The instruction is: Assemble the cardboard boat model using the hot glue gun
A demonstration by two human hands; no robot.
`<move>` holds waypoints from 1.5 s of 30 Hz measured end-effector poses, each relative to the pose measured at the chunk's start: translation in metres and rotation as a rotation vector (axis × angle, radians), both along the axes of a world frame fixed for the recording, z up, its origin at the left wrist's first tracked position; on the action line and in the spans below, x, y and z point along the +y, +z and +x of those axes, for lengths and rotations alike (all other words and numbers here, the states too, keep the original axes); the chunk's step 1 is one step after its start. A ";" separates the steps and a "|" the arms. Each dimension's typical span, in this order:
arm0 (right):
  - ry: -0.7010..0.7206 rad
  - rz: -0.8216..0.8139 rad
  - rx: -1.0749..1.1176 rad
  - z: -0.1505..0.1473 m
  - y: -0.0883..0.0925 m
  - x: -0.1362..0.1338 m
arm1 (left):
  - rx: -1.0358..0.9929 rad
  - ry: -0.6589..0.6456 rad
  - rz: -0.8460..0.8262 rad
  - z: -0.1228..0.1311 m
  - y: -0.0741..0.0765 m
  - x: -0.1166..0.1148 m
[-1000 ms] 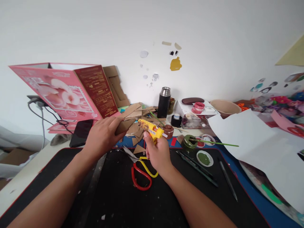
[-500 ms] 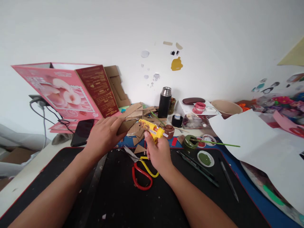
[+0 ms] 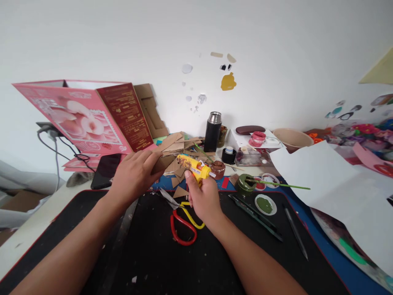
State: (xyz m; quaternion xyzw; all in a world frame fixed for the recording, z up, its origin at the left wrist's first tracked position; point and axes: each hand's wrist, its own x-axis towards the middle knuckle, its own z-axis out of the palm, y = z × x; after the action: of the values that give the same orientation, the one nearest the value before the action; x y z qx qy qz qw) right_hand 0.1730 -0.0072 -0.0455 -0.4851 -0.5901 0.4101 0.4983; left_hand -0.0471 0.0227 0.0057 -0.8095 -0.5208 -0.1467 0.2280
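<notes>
My right hand (image 3: 205,200) is wrapped round the grip of a yellow hot glue gun (image 3: 196,167), whose stained nozzle end points left. A glue stick sticks out of its back. To the left, my left hand (image 3: 135,174) is closed on a brown piece of cardboard (image 3: 162,164), partly hidden by the fingers. The nozzle is close to the cardboard's right edge; I cannot tell if they touch. Scissors (image 3: 184,241) with one red and one yellow handle lie below, between my forearms. Behind the hands is a heap of cardboard scraps (image 3: 172,142).
A pink box (image 3: 82,119) stands at the left, with a phone (image 3: 106,171) before it. A black thermos (image 3: 213,133) is at the back. On the right are a green paint jar (image 3: 245,186) with a brush, a lid of green paint (image 3: 265,205), pens (image 3: 258,219) and white paper (image 3: 322,176).
The glue gun has shifted very slightly left in my right hand. My left hand and the cardboard have stayed almost still.
</notes>
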 end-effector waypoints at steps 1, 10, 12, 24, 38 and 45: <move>0.004 0.002 -0.002 0.000 0.000 0.000 | -0.005 0.004 -0.006 0.000 0.000 0.000; 0.013 0.011 -0.006 -0.001 0.003 -0.001 | 0.002 0.019 -0.015 0.003 0.001 -0.001; 0.015 0.017 -0.008 -0.001 0.003 -0.001 | 0.006 0.015 -0.014 0.003 0.001 -0.001; 0.012 0.010 -0.069 -0.001 0.010 -0.007 | 0.020 -0.002 -0.035 0.004 -0.002 0.000; 0.027 0.027 -0.101 -0.003 0.010 -0.009 | 0.017 -0.024 -0.018 0.000 -0.006 0.001; 0.016 0.039 -0.107 -0.003 0.008 -0.007 | 0.023 -0.016 -0.011 0.001 -0.006 0.002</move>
State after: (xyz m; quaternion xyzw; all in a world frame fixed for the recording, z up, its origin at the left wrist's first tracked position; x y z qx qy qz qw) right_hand 0.1702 -0.0145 -0.0374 -0.4916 -0.6277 0.3761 0.4721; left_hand -0.0458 0.0242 -0.0006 -0.8166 -0.5124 -0.1362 0.2283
